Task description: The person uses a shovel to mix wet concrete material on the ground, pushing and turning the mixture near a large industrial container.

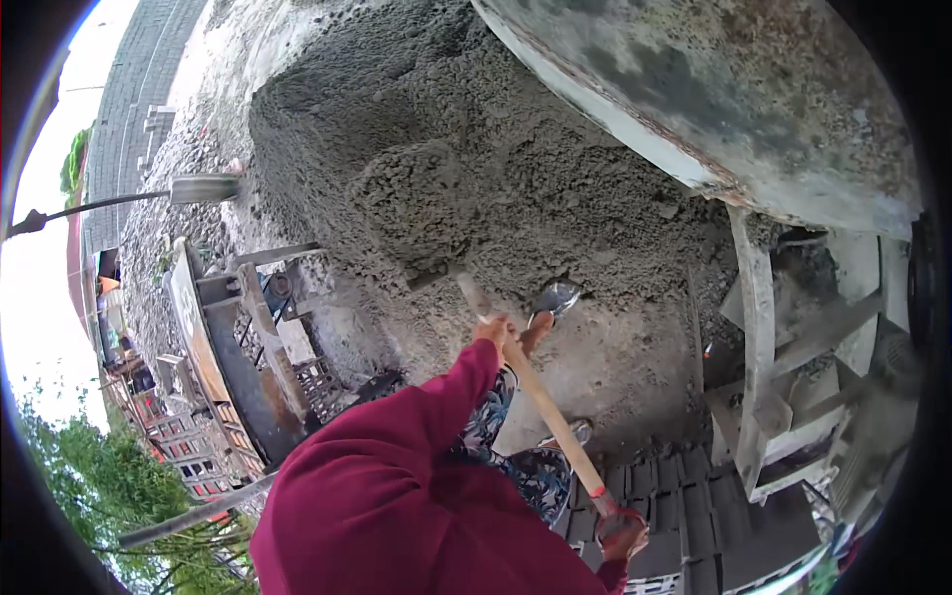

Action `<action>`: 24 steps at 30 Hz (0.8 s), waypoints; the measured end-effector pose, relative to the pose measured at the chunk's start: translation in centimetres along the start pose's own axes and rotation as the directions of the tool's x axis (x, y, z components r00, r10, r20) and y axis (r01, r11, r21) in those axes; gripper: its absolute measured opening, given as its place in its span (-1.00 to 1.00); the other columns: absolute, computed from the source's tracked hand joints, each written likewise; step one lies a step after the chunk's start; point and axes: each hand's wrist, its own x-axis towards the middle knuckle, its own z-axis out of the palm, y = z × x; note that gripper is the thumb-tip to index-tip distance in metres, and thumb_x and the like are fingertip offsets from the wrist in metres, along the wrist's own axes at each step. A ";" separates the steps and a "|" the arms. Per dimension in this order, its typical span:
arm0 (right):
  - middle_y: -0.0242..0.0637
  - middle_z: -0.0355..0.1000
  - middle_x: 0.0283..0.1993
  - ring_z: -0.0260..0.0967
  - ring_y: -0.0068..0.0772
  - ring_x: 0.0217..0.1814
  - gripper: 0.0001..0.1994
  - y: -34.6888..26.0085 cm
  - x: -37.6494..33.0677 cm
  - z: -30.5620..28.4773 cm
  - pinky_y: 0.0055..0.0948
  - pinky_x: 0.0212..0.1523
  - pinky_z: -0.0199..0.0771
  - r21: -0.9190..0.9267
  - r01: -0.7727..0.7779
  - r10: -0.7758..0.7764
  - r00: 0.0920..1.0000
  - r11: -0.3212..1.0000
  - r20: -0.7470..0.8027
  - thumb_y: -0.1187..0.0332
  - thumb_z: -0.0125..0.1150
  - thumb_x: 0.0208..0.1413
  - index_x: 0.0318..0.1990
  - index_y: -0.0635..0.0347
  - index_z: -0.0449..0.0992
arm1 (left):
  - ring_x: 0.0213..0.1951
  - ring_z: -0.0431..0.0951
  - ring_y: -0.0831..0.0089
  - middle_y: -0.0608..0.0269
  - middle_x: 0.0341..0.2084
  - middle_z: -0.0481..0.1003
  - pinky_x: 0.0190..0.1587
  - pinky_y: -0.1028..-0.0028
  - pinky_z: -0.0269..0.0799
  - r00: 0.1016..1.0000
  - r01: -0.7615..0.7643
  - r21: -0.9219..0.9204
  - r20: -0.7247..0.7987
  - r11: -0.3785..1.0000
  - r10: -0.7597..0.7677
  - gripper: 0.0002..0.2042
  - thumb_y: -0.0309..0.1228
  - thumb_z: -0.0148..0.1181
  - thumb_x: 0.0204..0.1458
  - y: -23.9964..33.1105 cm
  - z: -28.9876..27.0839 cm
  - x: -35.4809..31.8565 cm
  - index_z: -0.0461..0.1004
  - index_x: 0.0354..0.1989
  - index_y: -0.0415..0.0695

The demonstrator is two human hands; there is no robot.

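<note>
The left hand [501, 332] is clenched around the shovel handle [535, 397] well up the shaft, and the right hand [623, 535] is closed over its red-marked end, close to the body. The handle runs up and left from the right hand to the foot of the mix pile [446, 169], a big heap of damp grey concrete mix lying on the ground. The blade is dug into the heap and cannot be seen. A second shovel [203, 188] reaches in from the far left, its blade touching the pile's edge. The mixer drum [714, 89] hangs over the upper right, with its frame [759, 357] beside the heap.

To work the heap well, the left grip should stay low for leverage, with the right steering the end. The push is best kept flat along the ground, under the mix.
</note>
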 end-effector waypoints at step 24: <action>-0.34 0.28 -0.64 0.28 -0.40 -0.69 -0.57 15.9 -5.3 -20.9 -0.29 -0.68 0.37 0.629 -0.423 -0.127 0.757 0.652 0.641 0.33 0.12 -0.07 0.02 0.23 0.35 | -0.58 0.39 0.31 0.19 -0.55 0.34 -0.49 0.20 0.44 0.950 -0.064 -0.256 0.279 0.964 0.138 -0.80 -0.46 0.13 -0.14 -19.1 -13.6 -12.1 0.31 -0.32 -0.15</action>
